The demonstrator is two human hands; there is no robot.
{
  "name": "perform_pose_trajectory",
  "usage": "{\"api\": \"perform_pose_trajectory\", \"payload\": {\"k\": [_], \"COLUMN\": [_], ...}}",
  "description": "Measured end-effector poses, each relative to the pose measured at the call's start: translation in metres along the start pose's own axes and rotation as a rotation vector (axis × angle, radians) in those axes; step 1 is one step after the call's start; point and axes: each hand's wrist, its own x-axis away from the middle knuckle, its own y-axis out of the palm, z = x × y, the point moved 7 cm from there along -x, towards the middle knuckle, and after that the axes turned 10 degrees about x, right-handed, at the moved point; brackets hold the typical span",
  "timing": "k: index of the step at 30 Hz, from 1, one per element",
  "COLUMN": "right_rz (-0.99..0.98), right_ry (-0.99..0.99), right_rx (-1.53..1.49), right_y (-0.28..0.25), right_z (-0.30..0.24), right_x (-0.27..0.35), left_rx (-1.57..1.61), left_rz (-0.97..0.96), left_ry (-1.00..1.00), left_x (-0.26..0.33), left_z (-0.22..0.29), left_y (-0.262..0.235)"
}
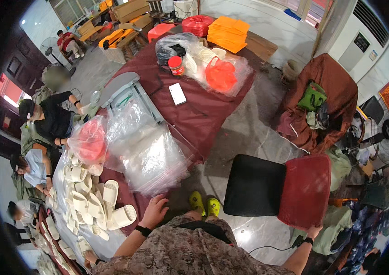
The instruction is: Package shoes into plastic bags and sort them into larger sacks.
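We are gripping the chair (255,185) at our right by its backrest (308,191), our right hand (314,231) likely finding easy purchase there. Our left hand (155,211) is hanging apart, empty, near the clear bags (153,158).

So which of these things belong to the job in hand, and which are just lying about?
Probably part of the job:
red-and-black chair, gripped at its back by the right fingers
clear plastic bags, nearest the left fingers
cream slippers, heaped beside the bags

Probably just lying about:
white phone-like device
red-lidded jar
green bag
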Motion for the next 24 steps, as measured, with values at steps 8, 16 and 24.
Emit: {"api": "perform_pose_trajectory", "payload": {"k": [8, 16, 24], "right_rz": [0.266, -0.068, -0.802], "right_ry": [0.415, -0.501, -1.15], "right_rx": [0.371, 0.301, 0.338], "right_y": [-0.006, 0.101, 0.219], "right_z": [-0.062, -0.303, -0.512], "right_x": [0.063, 0.154, 0.337], "left_rx": [0.028, 0.246, 0.459], "left_rz": [0.109, 0.272, 0.347], "left_ry": [-0.077, -0.263, -0.526], "left_x": [0.028, 0.064, 0.132], "left_z": [-0.024, -0.096, -0.136], "left_y": [-0.021, -0.058, -0.029]}}
